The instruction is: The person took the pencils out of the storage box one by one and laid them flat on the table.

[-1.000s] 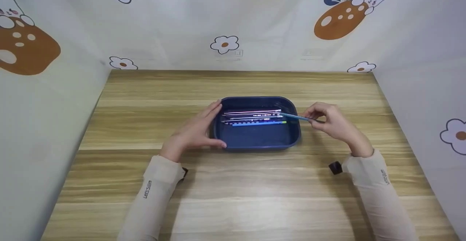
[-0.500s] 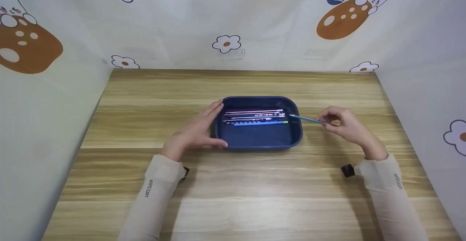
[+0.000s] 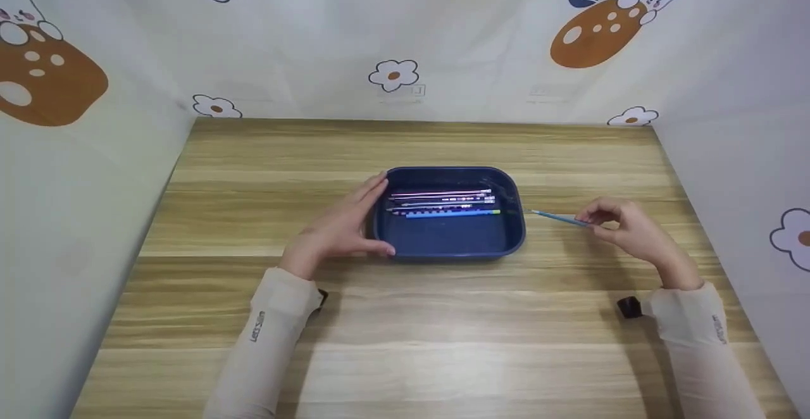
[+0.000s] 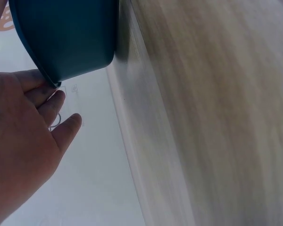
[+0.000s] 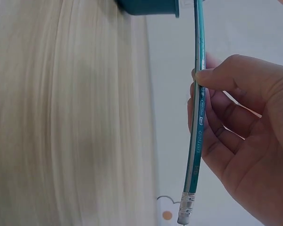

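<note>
The right hand (image 3: 633, 232) pinches a teal pencil (image 3: 557, 218) between thumb and curled fingers (image 5: 217, 80), right of frame centre, its tip just outside the blue tray (image 3: 516, 242). The left hand (image 3: 338, 232) rests with relaxed, nearly straight fingers against the tray's left wall. More pencils (image 3: 443, 204) lie in the tray, on the wooden table (image 3: 405, 343).

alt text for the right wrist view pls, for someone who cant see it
A right hand pinches a teal pencil between thumb and fingers, the metal-banded eraser end nearest the camera. The pencil's far end points toward the corner of a dark blue tray at the top edge, above a blurred pale wooden table.
</note>
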{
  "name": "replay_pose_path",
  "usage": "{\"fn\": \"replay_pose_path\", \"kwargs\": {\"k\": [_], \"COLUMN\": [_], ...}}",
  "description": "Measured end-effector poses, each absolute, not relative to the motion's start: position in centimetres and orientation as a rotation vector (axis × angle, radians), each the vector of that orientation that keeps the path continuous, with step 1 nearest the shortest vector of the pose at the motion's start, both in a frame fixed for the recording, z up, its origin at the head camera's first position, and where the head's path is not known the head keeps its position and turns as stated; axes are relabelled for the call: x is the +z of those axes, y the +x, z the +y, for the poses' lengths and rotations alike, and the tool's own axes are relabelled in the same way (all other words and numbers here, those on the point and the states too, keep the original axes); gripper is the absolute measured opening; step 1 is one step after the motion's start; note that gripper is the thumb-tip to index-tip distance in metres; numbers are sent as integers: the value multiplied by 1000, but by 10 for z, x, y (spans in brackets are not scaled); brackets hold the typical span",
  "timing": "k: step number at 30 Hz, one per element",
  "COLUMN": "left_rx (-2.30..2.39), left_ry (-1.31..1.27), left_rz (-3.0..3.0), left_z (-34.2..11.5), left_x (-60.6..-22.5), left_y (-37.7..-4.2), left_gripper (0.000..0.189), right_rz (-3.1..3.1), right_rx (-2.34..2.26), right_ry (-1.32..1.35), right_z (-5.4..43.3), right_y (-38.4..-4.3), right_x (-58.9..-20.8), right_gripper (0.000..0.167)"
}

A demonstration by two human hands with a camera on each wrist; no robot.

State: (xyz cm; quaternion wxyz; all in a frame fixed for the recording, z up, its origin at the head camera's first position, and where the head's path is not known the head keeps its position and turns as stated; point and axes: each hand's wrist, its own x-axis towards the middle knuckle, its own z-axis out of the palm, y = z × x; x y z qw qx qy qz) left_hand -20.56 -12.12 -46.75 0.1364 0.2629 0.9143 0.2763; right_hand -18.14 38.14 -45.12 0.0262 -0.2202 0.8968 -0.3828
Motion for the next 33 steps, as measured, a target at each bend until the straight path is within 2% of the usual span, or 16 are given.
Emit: {"fn": "replay_pose_path", "kwargs": {"k": [14,21,33], "left_rx": [775,795,783], "left_ry": [729,791,758], "left_rz": [2649,2664,2658], "left_z": [-121,-121,-121], "left_x": [-467,-470,-470], "left_y": [-206,-208,-206], "left_gripper": [126,127,127], "right_rz": [2827,2838,2820], "right_rx": [-1055,-952,-931], "right_ry": [-670,-591,-603], "right_z": [408,410,410], "right_y": [-176,-174,-177], "right_x": [-465,-467,-475], "right_gripper": [26,20,21]}}
